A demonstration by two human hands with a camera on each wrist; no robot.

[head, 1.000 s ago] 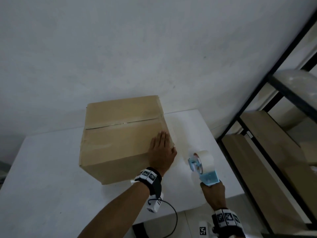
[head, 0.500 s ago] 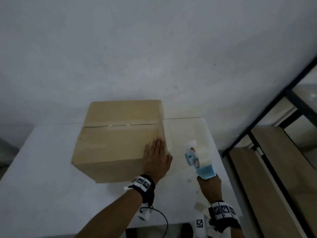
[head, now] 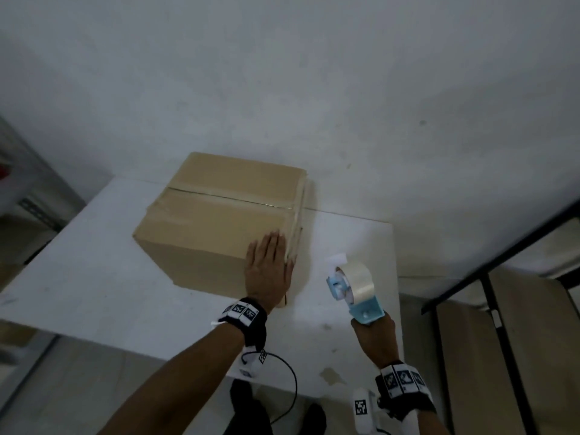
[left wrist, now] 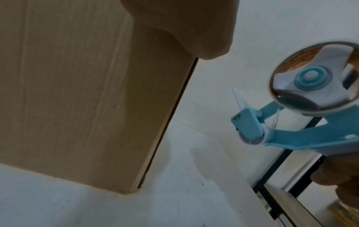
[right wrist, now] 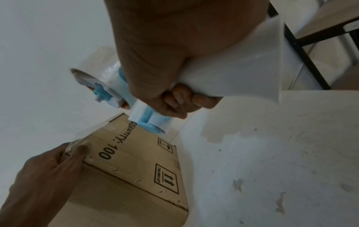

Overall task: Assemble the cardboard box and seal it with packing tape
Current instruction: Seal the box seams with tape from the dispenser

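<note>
Head: cardboard box [head: 219,221] is set on the bench [head: 94,277]; left hand [head: 268,271] is laid flat at its near right corner, fingers straight and together. Tape dispenser [head: 353,285] is held just right of the box.

Left wrist: dispenser's mouth [left wrist: 246,126] is pointed at the box edge, apart.

Right wrist: right hand [right wrist: 165,69] fingers are curled round the handle; the box side is untaped.

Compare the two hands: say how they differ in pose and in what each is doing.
The left hand lies flat with straight fingers on the cardboard box; the right hand is curled round the tape dispenser handle. The left rests on the box's top; the right is held clear of the box, beside it. Both wear marker wristbands.
</note>
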